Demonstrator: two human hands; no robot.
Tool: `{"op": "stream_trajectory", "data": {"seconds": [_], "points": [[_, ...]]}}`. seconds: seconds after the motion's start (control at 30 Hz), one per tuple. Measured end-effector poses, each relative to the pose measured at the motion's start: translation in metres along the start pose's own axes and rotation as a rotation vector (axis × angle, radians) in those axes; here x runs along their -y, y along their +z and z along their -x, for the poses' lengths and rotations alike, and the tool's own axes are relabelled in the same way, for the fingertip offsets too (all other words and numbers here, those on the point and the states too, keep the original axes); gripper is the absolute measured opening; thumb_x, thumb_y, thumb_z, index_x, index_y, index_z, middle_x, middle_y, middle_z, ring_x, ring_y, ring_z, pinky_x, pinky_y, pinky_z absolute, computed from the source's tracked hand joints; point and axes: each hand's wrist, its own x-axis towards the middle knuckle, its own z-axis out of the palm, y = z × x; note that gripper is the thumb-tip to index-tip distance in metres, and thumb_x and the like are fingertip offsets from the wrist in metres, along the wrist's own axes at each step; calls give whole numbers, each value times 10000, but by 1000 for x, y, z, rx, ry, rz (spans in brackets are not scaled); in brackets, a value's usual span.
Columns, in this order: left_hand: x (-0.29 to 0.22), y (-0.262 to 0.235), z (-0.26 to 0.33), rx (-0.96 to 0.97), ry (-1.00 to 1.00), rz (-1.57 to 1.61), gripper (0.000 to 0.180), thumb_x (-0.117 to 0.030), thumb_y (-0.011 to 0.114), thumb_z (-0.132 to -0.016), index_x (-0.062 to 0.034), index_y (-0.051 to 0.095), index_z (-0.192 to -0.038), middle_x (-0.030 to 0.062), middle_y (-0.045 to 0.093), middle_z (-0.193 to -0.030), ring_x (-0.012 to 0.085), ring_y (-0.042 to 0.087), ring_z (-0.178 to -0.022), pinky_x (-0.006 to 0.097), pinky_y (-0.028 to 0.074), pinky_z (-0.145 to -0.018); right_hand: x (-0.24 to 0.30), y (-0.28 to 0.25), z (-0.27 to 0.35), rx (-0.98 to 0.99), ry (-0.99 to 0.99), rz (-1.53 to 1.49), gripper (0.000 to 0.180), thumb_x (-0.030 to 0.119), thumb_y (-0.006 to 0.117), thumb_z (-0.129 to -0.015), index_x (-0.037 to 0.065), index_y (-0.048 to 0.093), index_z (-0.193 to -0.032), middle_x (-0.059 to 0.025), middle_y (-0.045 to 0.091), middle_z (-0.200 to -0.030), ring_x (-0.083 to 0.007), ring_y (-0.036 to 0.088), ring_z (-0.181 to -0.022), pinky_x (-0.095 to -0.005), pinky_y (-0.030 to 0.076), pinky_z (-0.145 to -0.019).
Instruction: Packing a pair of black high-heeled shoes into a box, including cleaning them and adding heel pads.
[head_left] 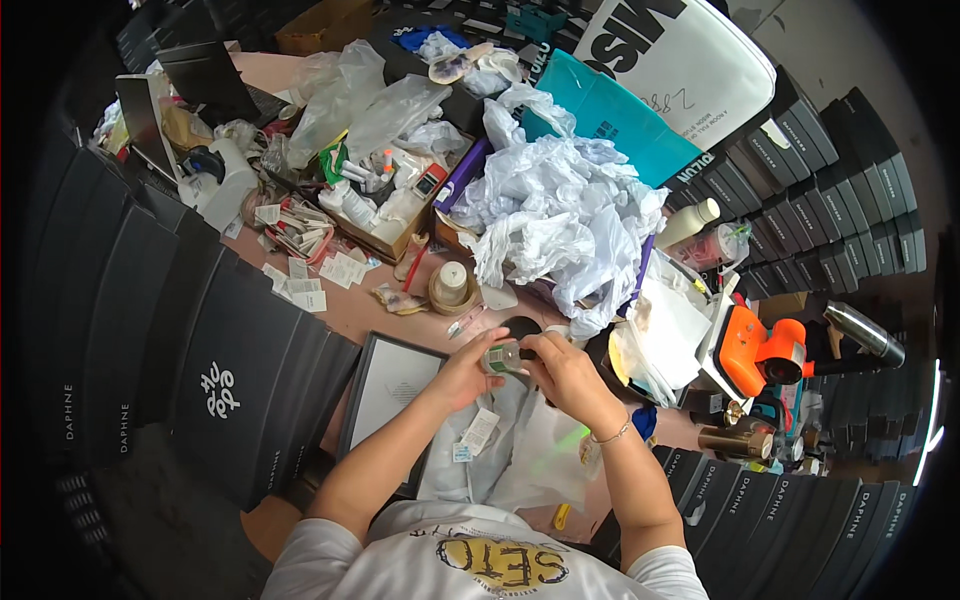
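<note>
Far left of the frame: a fan of flat black boxes (150, 330) standing on edge, curving down the left rim.
Upper left: an open laptop (205, 80) on the table, with a white bottle (228, 185) and loose clutter just below it.
Left of centre: a cardboard tray (385, 205) packed with small bottles and tubes, and paper tags (305, 285) scattered beside it on the brown tabletop (365, 310).
Lower left of centre: a black-framed flat panel (385, 390) lying just left of the left forearm.
Left hand (465, 365): fingers curled shut on the left end of a small greenish item (502, 357), thumb on top.
Small item: at frame centre, held between both hands above a pale garment (500, 440); too small to tell what it is. Its long axis runs roughly left to right, from one hand to the other.
Right hand (560, 375): closed on the item's right end, fingertips pinching it; a thin bracelet (612, 434) shows at the wrist.
Key relation: the item bridges the two grips, with neither hand clearly nearer; the hands nearly touch around it.
Above centre: a roll of tape (452, 285) on the table, near but apart from the hands, and a big heap of crumpled white plastic bags (560, 220).
Right: an orange and black hand tool (765, 355), with a metal flask (865, 335) beyond it.
Far right: more black boxes (820, 160) stacked in rows.
</note>
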Motion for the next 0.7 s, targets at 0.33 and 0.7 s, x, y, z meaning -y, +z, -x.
{"op": "stream_trajectory", "data": {"seconds": [0.33,0.7], "points": [[9,-39,-26,-20,-148,149,362,-455,481,-957,-99,512,-896,41,541,-715,111,438,-476,216,235,-359,-27,2,-9,-83,100,-70,251,29,642,-813,21,557,-1049,-162,584,-952,-361,593,-876,-408,486,-726],[25,-55,28,42,-187,141,327,-409,519,-949,-92,524,-868,34,544,-710,137,446,-480,223,261,-365,-143,105,4,-5,250,366,205,113,662,-770,78,605,-964,-105,627,-937,-300,636,-887,-420,522,-724]]}}
